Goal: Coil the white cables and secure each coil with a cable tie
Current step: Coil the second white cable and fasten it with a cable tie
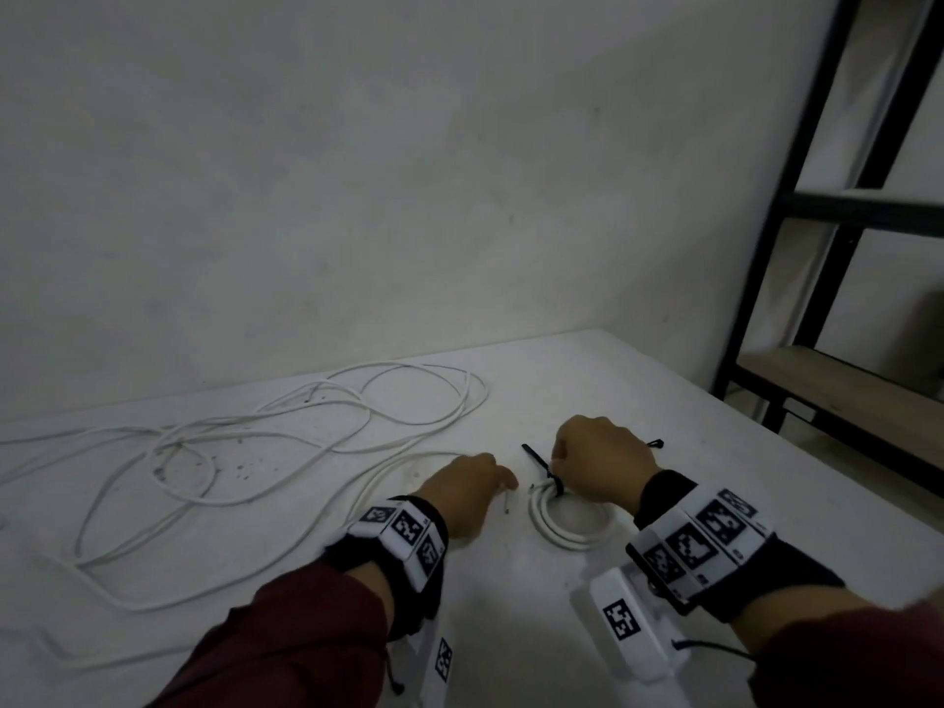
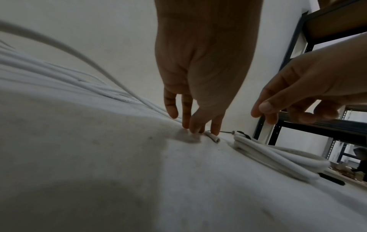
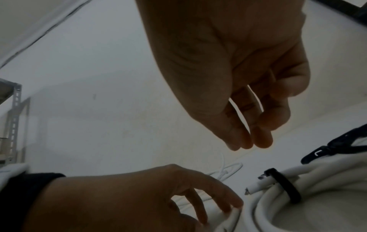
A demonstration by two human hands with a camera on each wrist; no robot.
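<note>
A small white coil (image 1: 572, 526) lies on the white table (image 1: 715, 477), bound by a black cable tie (image 1: 556, 485) whose tail sticks up to the left. In the right wrist view the tie (image 3: 284, 185) wraps the coil (image 3: 327, 180). My right hand (image 1: 562, 462) hovers just above the tie with fingers loosely curled and nothing in them (image 3: 250, 141). My left hand (image 1: 503, 485) is left of the coil. Its fingertips (image 2: 215, 128) come down round the cut end of the loose white cable (image 2: 213, 138). That long cable (image 1: 255, 442) sprawls in loops over the table's left side.
A spare black cable tie (image 1: 655, 443) lies just beyond my right hand. A black metal shelf rack (image 1: 817, 222) stands past the table's right edge. A plain wall (image 1: 357, 171) runs along the table's far side.
</note>
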